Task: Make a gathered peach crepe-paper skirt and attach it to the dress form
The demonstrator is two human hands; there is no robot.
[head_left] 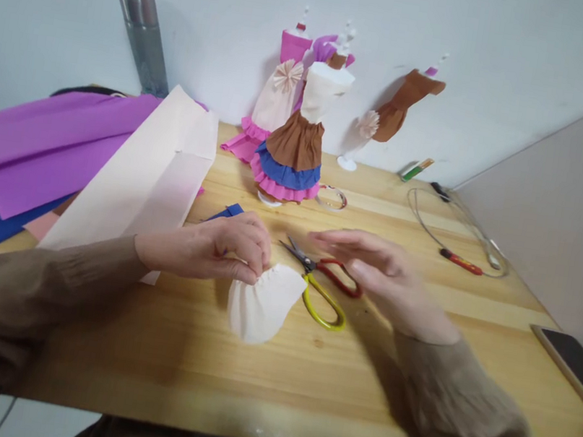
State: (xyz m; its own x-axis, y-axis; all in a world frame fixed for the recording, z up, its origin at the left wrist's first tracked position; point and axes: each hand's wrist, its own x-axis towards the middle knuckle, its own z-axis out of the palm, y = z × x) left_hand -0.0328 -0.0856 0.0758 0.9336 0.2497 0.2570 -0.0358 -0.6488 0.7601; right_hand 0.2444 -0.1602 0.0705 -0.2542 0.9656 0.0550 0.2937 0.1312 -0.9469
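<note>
Paper skirt [263, 303], cream, gathered, fanned

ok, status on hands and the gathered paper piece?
Left hand pinching gathered white paper skirt. Right hand open, flat, above scissors. Paper sheets lie beside left arm.

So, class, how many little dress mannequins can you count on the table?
3, possibly more hidden. One in a pink and cream dress stands by the wall; one in a brown, blue and pink skirt stands before it; one in brown leans to their right.
</note>
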